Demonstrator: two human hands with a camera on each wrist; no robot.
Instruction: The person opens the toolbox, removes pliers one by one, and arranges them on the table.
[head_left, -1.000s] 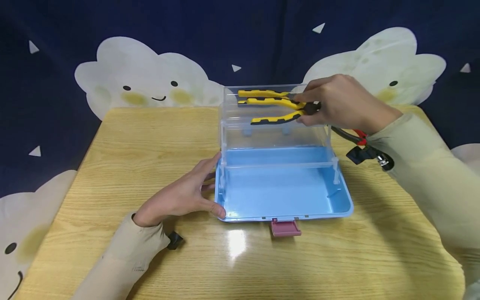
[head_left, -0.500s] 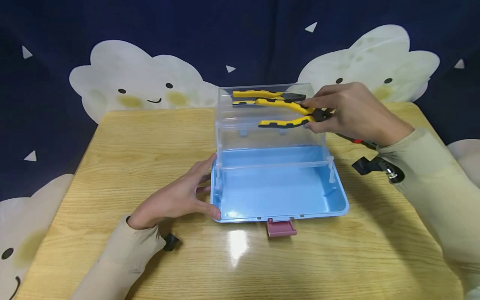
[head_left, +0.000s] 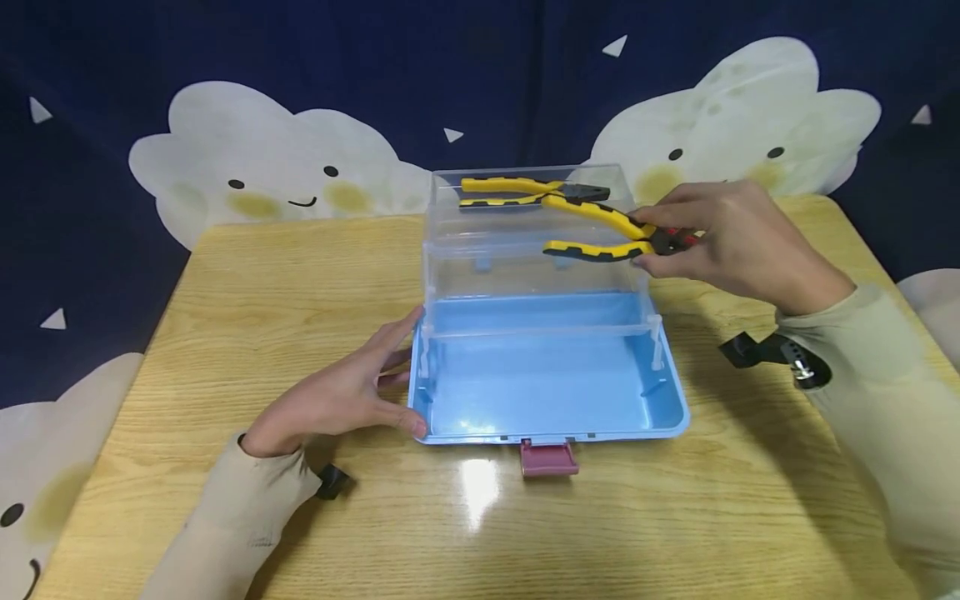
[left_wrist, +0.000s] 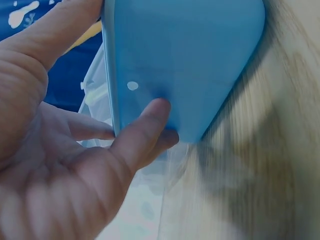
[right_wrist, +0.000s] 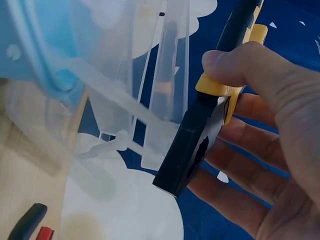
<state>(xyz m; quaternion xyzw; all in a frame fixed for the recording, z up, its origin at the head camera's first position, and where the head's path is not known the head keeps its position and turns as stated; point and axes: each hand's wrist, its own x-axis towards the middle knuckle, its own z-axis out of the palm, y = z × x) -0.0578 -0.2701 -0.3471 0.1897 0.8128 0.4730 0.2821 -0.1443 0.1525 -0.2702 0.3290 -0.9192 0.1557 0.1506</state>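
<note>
My right hand (head_left: 731, 237) pinches a pair of yellow-and-black pliers (head_left: 596, 213) by the head end, thumb on one side and fingers on the other. Its spread handles point left, overlapping the right part of the clear upper tray (head_left: 517, 223) in the head view. A second pair of yellow-and-black pliers (head_left: 510, 185) lies in that tray. Below is the open blue toolbox (head_left: 540, 387), its lower compartment bare. At the toolbox's left side, my left hand (head_left: 341, 396) holds the wall, thumb on the front corner rim and fingers against the outside (left_wrist: 175, 50).
The toolbox stands on a wooden table (head_left: 300, 283), its magenta latch (head_left: 549, 458) hanging at the front. A tool with a red-and-black handle (right_wrist: 44, 232) lies right of the box, mostly hidden by my right hand in the head view. A dark blue cloud-patterned cloth (head_left: 517, 75) hangs behind.
My right hand has moved right and slightly down with the pliers, away from the second pair in the tray. My left hand stays on the toolbox.
</note>
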